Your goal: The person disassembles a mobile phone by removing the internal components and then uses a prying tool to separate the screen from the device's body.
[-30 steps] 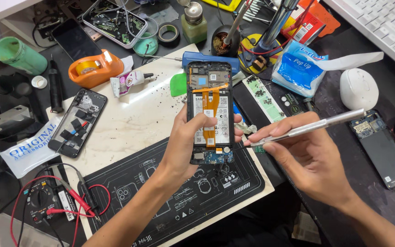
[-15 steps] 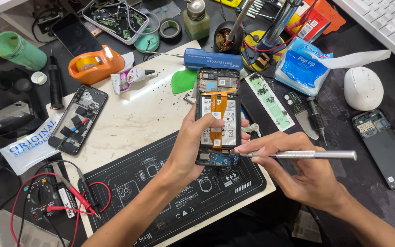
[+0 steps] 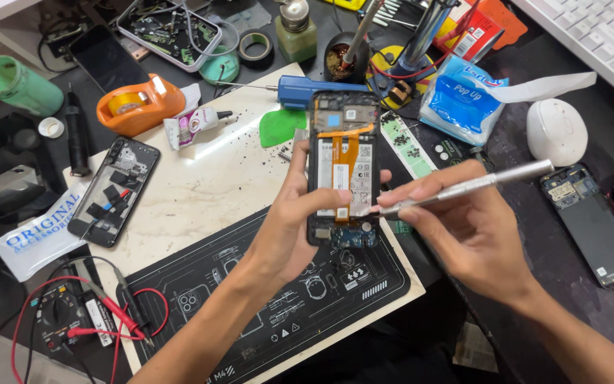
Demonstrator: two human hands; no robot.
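Both hands work best steady: left hand (image 3: 289, 231) fingers clamped round the opened phone (image 3: 343, 171), right hand (image 3: 474, 235) pinching the metal tool (image 3: 463, 188), whose tip should press lightly.

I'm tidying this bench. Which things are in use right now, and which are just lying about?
In use:
left hand holding the opened phone
right hand holding the metal tool

Lying about:
orange tape dispenser
second phone
multimeter
tissue pack
white mouse
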